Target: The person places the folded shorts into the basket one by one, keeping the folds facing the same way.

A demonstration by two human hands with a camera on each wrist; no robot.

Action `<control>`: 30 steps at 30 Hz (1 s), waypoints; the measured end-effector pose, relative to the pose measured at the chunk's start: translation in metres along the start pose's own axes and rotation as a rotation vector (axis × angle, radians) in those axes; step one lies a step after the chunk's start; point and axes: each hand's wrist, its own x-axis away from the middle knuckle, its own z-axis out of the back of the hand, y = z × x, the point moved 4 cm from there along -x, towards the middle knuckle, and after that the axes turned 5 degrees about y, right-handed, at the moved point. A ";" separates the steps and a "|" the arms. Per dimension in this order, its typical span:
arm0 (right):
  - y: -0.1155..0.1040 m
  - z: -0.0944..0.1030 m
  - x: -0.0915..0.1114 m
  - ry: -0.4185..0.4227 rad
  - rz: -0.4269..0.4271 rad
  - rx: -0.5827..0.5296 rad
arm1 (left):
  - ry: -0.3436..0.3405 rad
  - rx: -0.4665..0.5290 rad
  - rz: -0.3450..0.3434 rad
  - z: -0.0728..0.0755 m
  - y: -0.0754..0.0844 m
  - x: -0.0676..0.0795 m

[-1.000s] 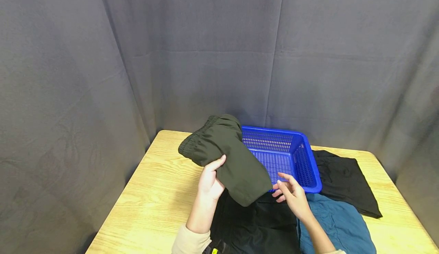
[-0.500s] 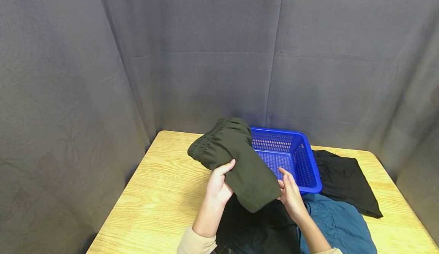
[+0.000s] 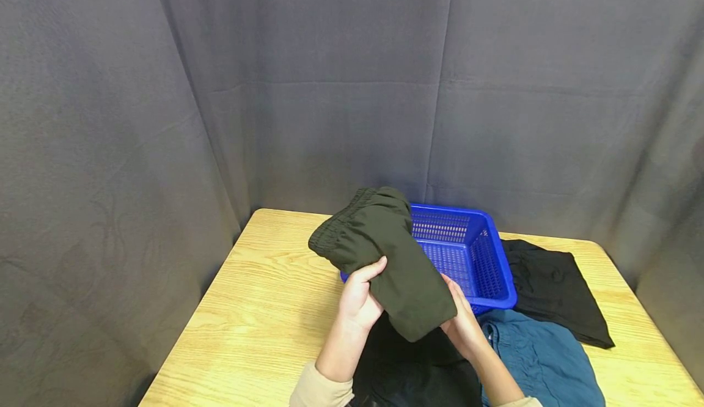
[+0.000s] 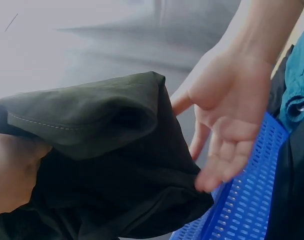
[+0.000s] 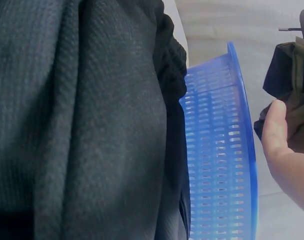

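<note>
My left hand (image 3: 359, 300) grips folded dark green pants (image 3: 404, 272) in the head view, thumb on top, holding them up over the near left part of a blue basket (image 3: 502, 302). Their gathered elastic waistband (image 3: 335, 230) points to the far left. At the lower right edge of the pants, my right hand (image 3: 462, 321) touches the cloth. In the left wrist view that right hand (image 4: 229, 110) shows its palm, its fingers fairly straight beside the fabric. The pants hide some of the left hand's fingers.
Black cloth (image 3: 418, 370) lies on the wooden table (image 3: 258, 309) under the forearms. Blue pants (image 3: 550, 352) and a folded black garment (image 3: 555, 297) lie to the right of it and of the basket. Grey curtains (image 3: 341, 89) stand behind the table.
My left hand has shifted a little right with the green pants. The right hand, apart from the pants' edge or barely at it one second ago, now lies against it.
</note>
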 end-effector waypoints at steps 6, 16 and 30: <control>0.004 -0.008 0.001 -0.103 -0.151 -0.050 | -0.032 0.020 0.021 -0.005 -0.002 0.003; -0.013 -0.015 0.006 -0.417 -0.034 -0.804 | -0.084 -0.019 0.053 0.001 -0.006 0.002; -0.030 0.000 0.003 -0.035 0.113 -0.575 | -0.112 -0.057 0.066 0.020 -0.014 -0.004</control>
